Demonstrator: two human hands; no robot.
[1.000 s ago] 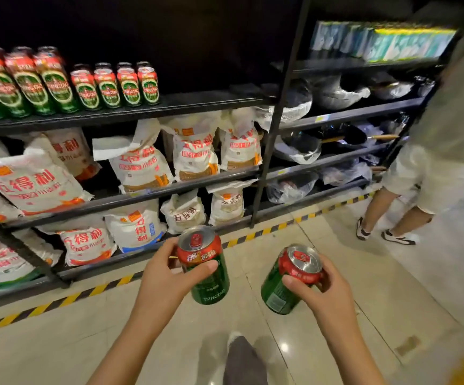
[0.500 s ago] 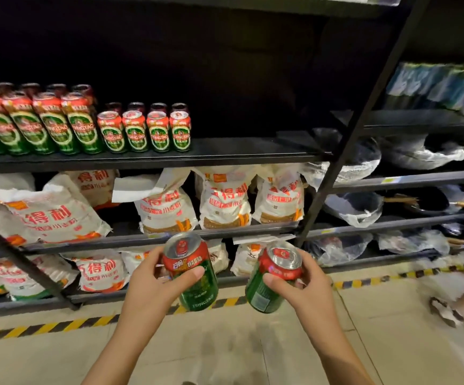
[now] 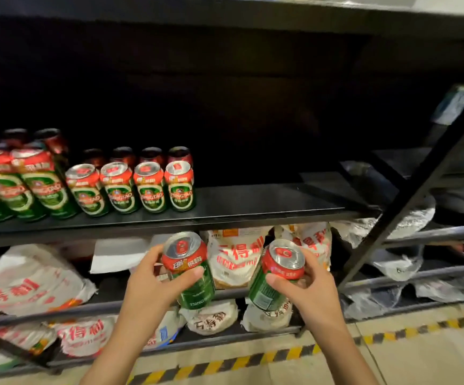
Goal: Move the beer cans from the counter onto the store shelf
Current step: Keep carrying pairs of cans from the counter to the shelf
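head view: both hands raised in front of the shelving, one can each.
left fingers: thumb (image 3: 189, 275) wrapped across the front of the left can (image 3: 189, 269) just under the red band; other fingers curl round its far side, tips barely visible at the can's 9 o'clock.
left hand (image 3: 153, 284): palm faces right, forearm comes in from 6 o'clock; can upright, top leaning slightly toward 11 o'clock.
right fingers: thumb (image 3: 280, 284) lies across the right can (image 3: 276, 276) on the near side, remaining fingers curl behind it at 3 o'clock.
right hand (image 3: 312, 290): palm faces left, forearm enters from 5 o'clock; can tilted, top toward 1 o'clock.
cans vs each other: near, not touching; both below the front edge of the beer shelf (image 3: 253, 209), in front of the bag tier.
shelved cans (image 3: 130, 187): rows of green-and-red cans on the shelf's left half, taller ones at far left, a second row behind in shadow; the right half is bare black board.
lower tiers: white sacks (image 3: 236, 257) with red print, directly behind the held cans and at 8 o'clock.
right bay: black upright (image 3: 408, 201) at 3 o'clock, plastic-wrapped goods beyond, blurred.
floor (image 3: 419, 357): pale tile with yellow-black hazard tape (image 3: 253, 359) along the rack's foot.
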